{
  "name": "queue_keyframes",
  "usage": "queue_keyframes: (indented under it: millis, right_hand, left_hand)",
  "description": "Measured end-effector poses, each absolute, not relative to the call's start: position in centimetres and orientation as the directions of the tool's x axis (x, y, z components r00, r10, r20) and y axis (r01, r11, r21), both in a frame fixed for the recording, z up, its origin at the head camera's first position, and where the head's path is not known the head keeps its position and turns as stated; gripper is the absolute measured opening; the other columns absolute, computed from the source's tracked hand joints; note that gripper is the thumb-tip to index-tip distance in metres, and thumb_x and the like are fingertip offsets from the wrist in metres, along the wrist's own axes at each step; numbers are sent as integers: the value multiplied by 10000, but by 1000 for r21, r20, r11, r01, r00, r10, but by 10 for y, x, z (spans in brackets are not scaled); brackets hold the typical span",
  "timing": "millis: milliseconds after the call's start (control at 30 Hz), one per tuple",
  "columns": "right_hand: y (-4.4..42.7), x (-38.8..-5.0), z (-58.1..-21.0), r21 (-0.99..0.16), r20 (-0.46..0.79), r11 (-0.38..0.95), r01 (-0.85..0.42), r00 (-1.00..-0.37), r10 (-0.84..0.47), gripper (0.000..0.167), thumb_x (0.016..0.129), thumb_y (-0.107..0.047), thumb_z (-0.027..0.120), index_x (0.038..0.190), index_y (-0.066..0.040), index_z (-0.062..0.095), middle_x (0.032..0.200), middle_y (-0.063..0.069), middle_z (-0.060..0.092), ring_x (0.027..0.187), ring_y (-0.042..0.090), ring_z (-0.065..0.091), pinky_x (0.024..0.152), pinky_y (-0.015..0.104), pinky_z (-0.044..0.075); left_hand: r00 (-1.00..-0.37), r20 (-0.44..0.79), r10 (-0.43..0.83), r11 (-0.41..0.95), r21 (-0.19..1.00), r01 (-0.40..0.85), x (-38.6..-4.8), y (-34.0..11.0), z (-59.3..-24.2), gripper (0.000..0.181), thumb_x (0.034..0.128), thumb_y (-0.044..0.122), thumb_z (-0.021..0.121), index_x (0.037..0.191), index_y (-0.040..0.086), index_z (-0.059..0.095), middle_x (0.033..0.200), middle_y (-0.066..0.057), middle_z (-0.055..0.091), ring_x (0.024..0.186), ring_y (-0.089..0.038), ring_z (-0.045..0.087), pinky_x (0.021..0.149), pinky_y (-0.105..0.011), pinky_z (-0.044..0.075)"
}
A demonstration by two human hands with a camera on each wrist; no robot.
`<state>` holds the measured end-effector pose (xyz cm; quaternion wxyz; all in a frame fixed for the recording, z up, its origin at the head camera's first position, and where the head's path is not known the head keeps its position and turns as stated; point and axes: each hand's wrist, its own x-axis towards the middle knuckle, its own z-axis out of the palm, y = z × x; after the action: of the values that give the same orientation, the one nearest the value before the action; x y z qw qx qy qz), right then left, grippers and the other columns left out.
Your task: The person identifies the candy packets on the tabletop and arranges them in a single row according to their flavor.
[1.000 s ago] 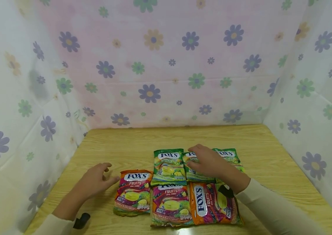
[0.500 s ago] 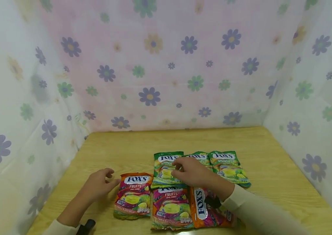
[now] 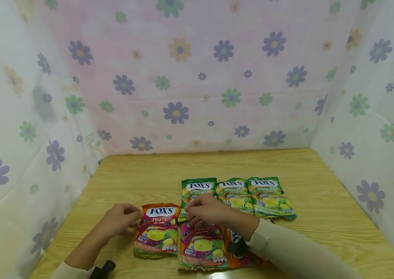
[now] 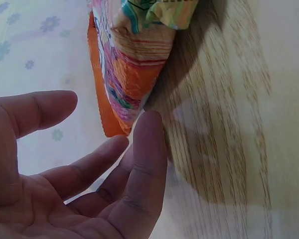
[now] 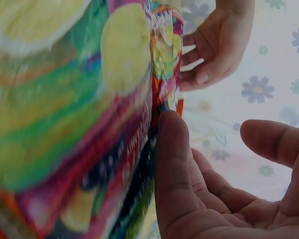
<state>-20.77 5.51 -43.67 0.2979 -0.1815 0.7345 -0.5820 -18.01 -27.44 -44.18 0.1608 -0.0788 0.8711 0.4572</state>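
Observation:
My left hand (image 3: pixel 118 220) is at the left edge of an orange and purple fruit candy bag (image 3: pixel 158 232). In the left wrist view its loosely bent fingers (image 4: pixel 148 159) lie close to the bag's corner (image 4: pixel 134 74), not round it; I cannot tell if they touch. My right hand (image 3: pixel 207 211) is over the seam between a green spring tea candy bag (image 3: pixel 198 186) and a second fruit candy bag (image 3: pixel 202 250), partly hiding both. In the right wrist view its fingertips (image 5: pixel 173 134) are against or just beside a bag, thumb apart, holding nothing.
Two more green candy bags, a middle one (image 3: pixel 233 192) and a right one (image 3: pixel 268 199), continue the back row. A third fruit bag (image 3: pixel 244 262) lies sideways, partly under the right forearm. Flowered cloth (image 3: pixel 197 77) walls surround the wooden table (image 3: pixel 141 172).
My right hand has moved left and nearer from the middle green bag, uncovering the two right green bags. My left hand has shifted slightly closer to the left fruit bag. The bags appear unmoved.

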Motion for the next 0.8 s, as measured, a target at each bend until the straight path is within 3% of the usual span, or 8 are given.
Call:
queue_keyframes:
  millis: [200,333,433,500,567,633,700,800]
  right_hand:
    - [41,-202,-440,-961,-274,210,180,-729,-628,351,1015,-164,612,1259,81,673,1106,227,752,993,377,760,811,409,648]
    - [35,-197,-437,-952,-304,186,241,-706,-640,304,1004,-169,605,1147,77,714,1079,221,760,1014,360,759,832,398,645]
    - [32,-193,-434,-942,-319,151,299,-666,-675,222,997,-176,595,921,11,689,879,84,720,830,209,736,726,291,619]
    - [30,-191,-433,-930,-328,122,345,-637,-698,238,996,-161,578,774,-75,586,736,-15,582,672,94,592,625,225,510]
    - [28,-189,-432,-920,-336,109,376,-616,-712,284,996,-146,562,722,-136,484,690,-30,444,637,75,478,600,215,429]
    - [27,-187,-431,-914,-351,109,391,-627,-695,252,983,-144,574,737,-129,524,728,-29,531,678,66,551,614,209,479]
    - [27,-185,-430,-916,-363,123,383,-657,-660,162,968,-156,592,849,-57,640,893,28,682,865,138,701,725,252,597]
    - [28,-185,-429,-920,-370,139,367,-694,-618,296,946,-178,617,1085,72,694,1157,189,740,1119,310,729,887,373,631]
  left_hand:
    - [-921,-389,10,549,772,-320,-177,-273,-439,422,1014,297,626,1265,-41,654,1193,-165,703,977,-232,724,759,-429,651]
    - [-911,-411,18,544,769,-336,-176,-271,-438,440,1019,296,610,1289,-49,644,1180,-149,715,978,-225,720,768,-429,650]
    - [-908,-418,27,544,768,-338,-176,-270,-437,454,1030,302,599,1298,-62,636,1166,-139,724,970,-225,726,770,-428,650]
    - [-906,-423,24,548,764,-342,-176,-269,-437,465,1032,311,603,1292,-73,633,1144,-132,731,953,-221,730,763,-423,651]
    - [-904,-427,19,551,760,-346,-175,-269,-437,472,1034,316,606,1285,-82,631,1125,-125,734,936,-213,730,750,-415,652]
    - [-901,-434,14,550,756,-355,-175,-268,-437,481,1033,323,613,1280,-89,629,1114,-120,734,928,-205,729,741,-409,652]
    - [-899,-437,11,548,755,-360,-174,-268,-436,484,1033,326,616,1278,-91,631,1109,-118,735,927,-202,730,736,-407,653]
    - [-902,-432,15,548,758,-355,-174,-268,-435,484,1036,325,611,1280,-93,632,1108,-123,738,932,-208,733,737,-410,653]
